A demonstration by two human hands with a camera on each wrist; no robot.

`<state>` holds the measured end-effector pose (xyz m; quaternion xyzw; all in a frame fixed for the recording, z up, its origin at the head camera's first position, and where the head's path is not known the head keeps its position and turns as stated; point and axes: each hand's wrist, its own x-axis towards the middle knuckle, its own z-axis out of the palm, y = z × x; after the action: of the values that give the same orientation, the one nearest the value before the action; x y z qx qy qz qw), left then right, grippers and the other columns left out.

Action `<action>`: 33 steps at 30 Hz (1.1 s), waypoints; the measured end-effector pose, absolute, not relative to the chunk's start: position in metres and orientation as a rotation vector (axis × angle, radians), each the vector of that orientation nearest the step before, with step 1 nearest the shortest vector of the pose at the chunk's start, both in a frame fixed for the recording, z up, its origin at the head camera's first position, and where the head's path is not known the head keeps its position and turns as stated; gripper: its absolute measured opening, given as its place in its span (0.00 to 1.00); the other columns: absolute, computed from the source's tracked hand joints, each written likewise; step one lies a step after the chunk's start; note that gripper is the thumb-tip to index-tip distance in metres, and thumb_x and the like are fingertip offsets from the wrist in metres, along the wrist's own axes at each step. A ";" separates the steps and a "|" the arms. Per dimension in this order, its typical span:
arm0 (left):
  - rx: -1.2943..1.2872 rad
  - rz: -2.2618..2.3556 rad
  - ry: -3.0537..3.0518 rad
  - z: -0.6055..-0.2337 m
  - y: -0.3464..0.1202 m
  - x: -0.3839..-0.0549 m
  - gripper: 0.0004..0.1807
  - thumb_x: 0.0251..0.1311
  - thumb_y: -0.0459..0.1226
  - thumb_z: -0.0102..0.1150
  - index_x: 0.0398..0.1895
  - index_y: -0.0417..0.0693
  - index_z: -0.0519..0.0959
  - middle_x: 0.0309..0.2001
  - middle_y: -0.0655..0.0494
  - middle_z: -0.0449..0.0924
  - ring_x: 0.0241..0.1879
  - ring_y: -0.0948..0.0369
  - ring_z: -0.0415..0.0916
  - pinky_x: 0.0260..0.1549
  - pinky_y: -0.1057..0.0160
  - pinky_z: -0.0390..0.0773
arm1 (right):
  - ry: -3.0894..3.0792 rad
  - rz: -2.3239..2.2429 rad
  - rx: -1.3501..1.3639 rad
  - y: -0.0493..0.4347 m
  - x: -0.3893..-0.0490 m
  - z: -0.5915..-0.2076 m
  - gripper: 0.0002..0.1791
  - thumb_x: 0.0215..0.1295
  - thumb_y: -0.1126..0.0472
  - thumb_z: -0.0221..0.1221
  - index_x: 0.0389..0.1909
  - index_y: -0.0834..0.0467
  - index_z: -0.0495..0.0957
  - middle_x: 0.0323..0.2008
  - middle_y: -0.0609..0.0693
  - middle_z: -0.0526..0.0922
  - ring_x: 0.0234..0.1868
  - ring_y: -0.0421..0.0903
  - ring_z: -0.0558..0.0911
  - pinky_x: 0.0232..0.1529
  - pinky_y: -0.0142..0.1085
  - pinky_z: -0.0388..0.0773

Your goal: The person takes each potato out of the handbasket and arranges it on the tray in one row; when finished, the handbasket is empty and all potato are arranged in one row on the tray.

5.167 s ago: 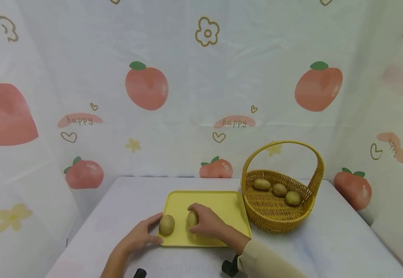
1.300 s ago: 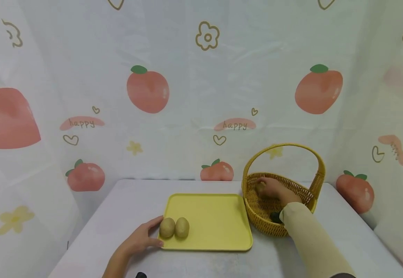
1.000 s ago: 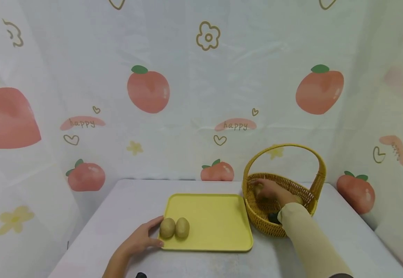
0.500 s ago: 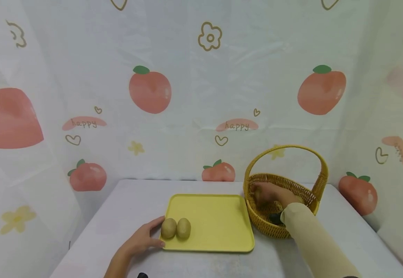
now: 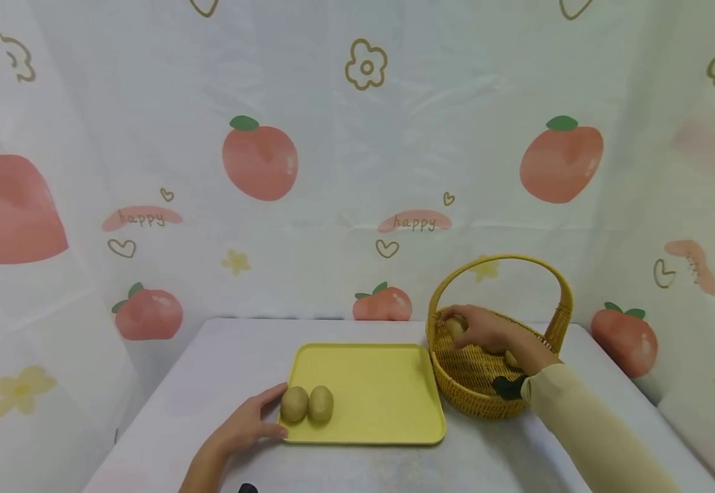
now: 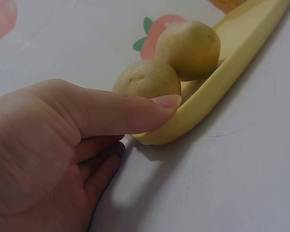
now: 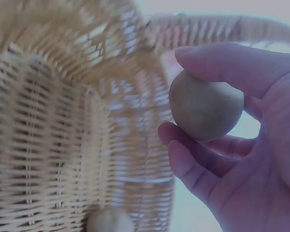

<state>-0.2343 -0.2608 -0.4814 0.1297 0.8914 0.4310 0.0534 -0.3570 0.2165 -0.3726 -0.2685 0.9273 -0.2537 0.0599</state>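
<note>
Head view: the work looks partway done. A left potato point(image 5: 294, 404) and a right potato point(image 5: 320, 404) sit side by side at the near left of the yellow tray point(image 5: 382, 390). The right hand point(image 5: 487, 332) grasps a third potato point(image 7: 205, 106) between thumb and fingers at the left side of the basket point(image 5: 471, 404). Left to handle, seemingly, are that one and at least another potato point(image 7: 110, 221) in the basket, partly hidden. The left hand's point(image 5: 243, 428) fingers, spread and unclenched, rest against the tray's left edge.
</note>
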 end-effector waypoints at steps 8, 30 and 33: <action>0.407 1.297 2.728 -0.483 -0.262 -0.235 0.49 0.39 0.40 0.76 0.68 0.34 0.66 0.67 0.36 0.65 0.68 0.36 0.55 0.66 0.36 0.52 | 2.856 -0.855 -1.038 0.209 -0.329 -0.367 0.29 0.51 0.62 0.71 0.56 0.60 0.75 0.56 0.59 0.75 0.52 0.55 0.74 0.47 0.47 0.74; 0.374 1.312 2.707 -0.481 -0.260 -0.235 0.49 0.39 0.39 0.76 0.68 0.36 0.66 0.67 0.37 0.65 0.69 0.36 0.54 0.66 0.36 0.51 | 2.770 -1.132 -1.146 0.140 -0.278 -0.408 0.33 0.49 0.60 0.72 0.59 0.58 0.74 0.53 0.52 0.77 0.46 0.46 0.75 0.42 0.36 0.78; 0.377 1.307 2.702 -0.481 -0.260 -0.235 0.49 0.40 0.39 0.76 0.68 0.35 0.65 0.67 0.37 0.65 0.69 0.36 0.54 0.66 0.36 0.50 | 2.767 -1.123 -1.170 0.128 -0.278 -0.419 0.33 0.48 0.61 0.72 0.58 0.59 0.75 0.53 0.53 0.77 0.46 0.46 0.75 0.41 0.35 0.78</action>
<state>-0.2351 -0.2605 -0.4813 0.1243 0.8918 0.4312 0.0581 -0.2783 0.1275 -0.4192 -0.3644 0.8624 -0.3499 -0.0329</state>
